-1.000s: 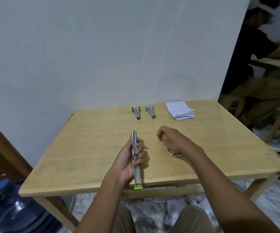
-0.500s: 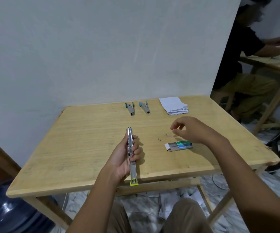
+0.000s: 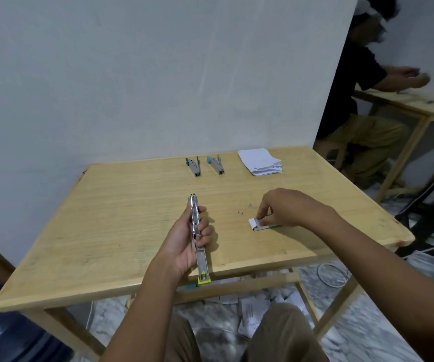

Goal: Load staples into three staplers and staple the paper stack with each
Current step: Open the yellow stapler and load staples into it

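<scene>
We count three slim metal staplers: our left hand (image 3: 187, 239) grips one stapler (image 3: 195, 218), its tray slid out to a yellow tip, above the wooden table's (image 3: 122, 218) near edge; two blue-capped staplers (image 3: 193, 167) (image 3: 216, 165) lie at the far edge, near one ragged white paper stack (image 3: 261, 162). Our right hand (image 3: 286, 207) pinches one small cardboard staple box (image 3: 259, 225)

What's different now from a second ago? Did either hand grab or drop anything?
The right hand swung away from the open stapler, out to the right, then came down onto the staple box; it now pinches the box's open end. The left hand kept gripping that stapler; the two other staplers and the paper stack stayed put.
</scene>
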### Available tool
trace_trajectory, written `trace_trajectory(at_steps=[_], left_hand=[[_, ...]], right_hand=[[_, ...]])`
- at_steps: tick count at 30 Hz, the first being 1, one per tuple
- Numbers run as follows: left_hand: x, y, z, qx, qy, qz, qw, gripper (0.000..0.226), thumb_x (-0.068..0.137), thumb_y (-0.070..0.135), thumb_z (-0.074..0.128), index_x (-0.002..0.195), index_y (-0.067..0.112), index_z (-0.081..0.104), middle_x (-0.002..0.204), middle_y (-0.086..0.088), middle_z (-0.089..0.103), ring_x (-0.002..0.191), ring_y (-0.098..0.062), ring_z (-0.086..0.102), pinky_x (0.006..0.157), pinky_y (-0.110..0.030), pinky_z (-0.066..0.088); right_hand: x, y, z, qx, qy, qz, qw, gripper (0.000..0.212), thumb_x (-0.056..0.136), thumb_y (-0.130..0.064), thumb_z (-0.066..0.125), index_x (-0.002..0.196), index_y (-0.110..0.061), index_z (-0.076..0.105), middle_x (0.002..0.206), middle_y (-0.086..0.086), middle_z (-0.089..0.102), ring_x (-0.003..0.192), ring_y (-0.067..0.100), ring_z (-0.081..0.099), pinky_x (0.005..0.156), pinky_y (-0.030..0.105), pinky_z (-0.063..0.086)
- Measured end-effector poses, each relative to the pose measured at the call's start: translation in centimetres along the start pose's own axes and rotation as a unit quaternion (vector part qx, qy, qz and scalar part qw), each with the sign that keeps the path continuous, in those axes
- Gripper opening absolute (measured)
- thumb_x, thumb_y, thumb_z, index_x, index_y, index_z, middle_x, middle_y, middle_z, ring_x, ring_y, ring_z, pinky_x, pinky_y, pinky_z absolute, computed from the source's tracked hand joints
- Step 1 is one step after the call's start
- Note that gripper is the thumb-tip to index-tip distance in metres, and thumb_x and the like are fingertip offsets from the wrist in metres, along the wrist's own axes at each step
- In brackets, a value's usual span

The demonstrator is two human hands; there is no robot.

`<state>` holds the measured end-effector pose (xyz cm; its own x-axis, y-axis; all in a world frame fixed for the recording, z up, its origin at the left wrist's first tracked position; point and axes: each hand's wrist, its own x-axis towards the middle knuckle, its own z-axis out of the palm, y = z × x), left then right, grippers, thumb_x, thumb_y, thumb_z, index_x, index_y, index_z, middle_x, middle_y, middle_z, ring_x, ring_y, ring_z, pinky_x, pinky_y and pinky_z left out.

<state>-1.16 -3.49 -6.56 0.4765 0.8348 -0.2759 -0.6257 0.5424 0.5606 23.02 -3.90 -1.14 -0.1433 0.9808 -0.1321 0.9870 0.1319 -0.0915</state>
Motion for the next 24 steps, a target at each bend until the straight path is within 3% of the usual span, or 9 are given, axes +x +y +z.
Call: trace_trajectory(at_steps=[3, 11, 15, 21, 24], left_hand=[[-0.1, 0.0, 0.1, -0.001, 0.004, -0.004, 1.0, 0.036, 0.098, 0.044, 0.049, 0.083, 0.012, 0.057, 0.054, 0.0, 0.035, 0.043, -0.009, 0.031, 0.034, -0.017, 0.024], [-0.2, 0.1, 0.4, -0.001, 0.005, -0.006, 1.0, 0.036, 0.099, 0.044, 0.049, 0.084, 0.012, 0.055, 0.054, -0.001, 0.035, 0.043, -0.009, 0.03, 0.032, -0.017, 0.025], [-0.2, 0.1, 0.4, 0.001, 0.002, -0.005, 1.0, 0.036, 0.099, 0.043, 0.049, 0.083, 0.012, 0.055, 0.053, 0.0, 0.035, 0.042, -0.009, 0.03, 0.031, -0.017, 0.026], [-0.2, 0.0, 0.4, 0.002, 0.001, -0.003, 1.0, 0.036, 0.098, 0.044, 0.049, 0.083, 0.012, 0.055, 0.052, 0.0, 0.035, 0.041, -0.009, 0.031, 0.031, -0.017, 0.026], [-0.3, 0.0, 0.4, 0.0, -0.003, -0.007, 1.0, 0.036, 0.098, 0.044, 0.049, 0.083, 0.012, 0.055, 0.052, 0.0, 0.036, 0.041, -0.009, 0.032, 0.032, -0.017, 0.026]], right_hand=[[0.2, -0.3, 0.2, -0.022, 0.003, -0.004, 1.0, 0.015, 0.087, -0.027, 0.067, 0.096, -0.029, 0.079, 0.088, -0.014, 0.07, 0.069, 0.007, 0.058, 0.052, 0.023, 0.037], [0.2, 0.2, 0.3, -0.036, 0.015, -0.034, 0.999, 0.009, 0.087, -0.024, 0.066, 0.087, -0.022, 0.075, 0.079, -0.016, 0.059, 0.077, 0.012, 0.062, 0.058, 0.025, 0.042], [0.3, 0.3, 0.3, -0.031, 0.005, -0.023, 0.999, 0.012, 0.087, -0.027, 0.066, 0.088, -0.023, 0.078, 0.088, -0.009, 0.069, 0.078, 0.014, 0.065, 0.061, 0.029, 0.05], [0.5, -0.2, -0.1, -0.037, -0.027, -0.027, 0.999, 0.014, 0.09, -0.027, 0.065, 0.093, -0.022, 0.078, 0.091, -0.007, 0.071, 0.079, 0.013, 0.065, 0.062, 0.027, 0.048], [0.4, 0.0, -0.7, -0.033, -0.043, -0.027, 0.998, 0.013, 0.09, -0.032, 0.064, 0.093, -0.026, 0.075, 0.082, -0.017, 0.062, 0.073, 0.006, 0.058, 0.059, 0.026, 0.043]])
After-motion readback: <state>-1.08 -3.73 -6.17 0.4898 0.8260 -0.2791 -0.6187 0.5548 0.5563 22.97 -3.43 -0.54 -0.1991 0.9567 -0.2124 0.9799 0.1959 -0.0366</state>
